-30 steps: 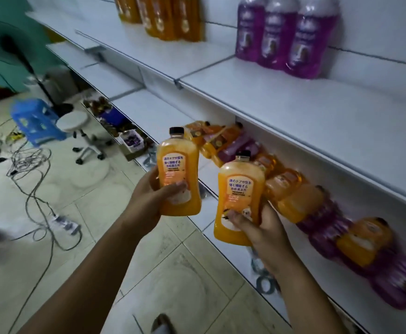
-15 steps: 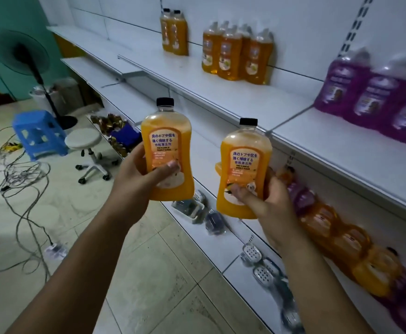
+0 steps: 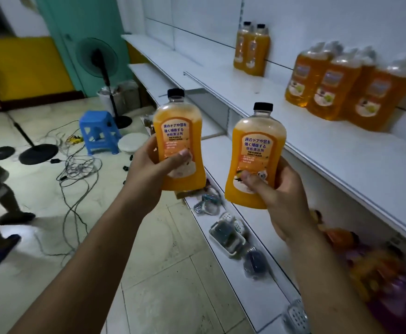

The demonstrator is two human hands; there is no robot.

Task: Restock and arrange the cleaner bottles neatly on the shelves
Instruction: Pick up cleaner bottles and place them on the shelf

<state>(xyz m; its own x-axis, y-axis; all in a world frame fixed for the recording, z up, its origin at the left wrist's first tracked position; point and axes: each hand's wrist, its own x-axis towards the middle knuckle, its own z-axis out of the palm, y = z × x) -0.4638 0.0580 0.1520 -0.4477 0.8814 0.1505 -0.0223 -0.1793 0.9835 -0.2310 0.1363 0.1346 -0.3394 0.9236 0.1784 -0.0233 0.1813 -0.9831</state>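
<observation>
My left hand (image 3: 148, 169) grips an orange cleaner bottle (image 3: 179, 133) low on its body, out over the floor to the left of the upper shelf (image 3: 322, 143). My thumb lies across the bottom of the label. The other fingers wrap round behind, where I can't see them. The bottle is upright, black cap on top, label facing me.

Closer to the upper shelf's front edge, my right hand (image 3: 288, 198) holds a second orange bottle (image 3: 257, 153) the same way, thumb pinned on the lower label and fingertips curling round the far side. It is upright too. Neither bottle touches the upper shelf, and they don't touch each other.

At the back of the upper shelf, a pair of matching orange bottles (image 3: 251, 51) stands side by side against the wall. Further right on it sits a tight cluster of amber bottles (image 3: 349, 90), packed close and not in a clean row. White board shows between the two groups.

Below the upper shelf, at its right end, a heap of orange and purple bottles (image 3: 380, 273) lies blurred, and I can't count them.

I'd judge the job well short of finished. Only a few bottles are up. The two in my hands are not yet set down and probably belong beside the matching pair. The heap below looks like stock waiting to go up, and the amber cluster could use straightening.
</observation>
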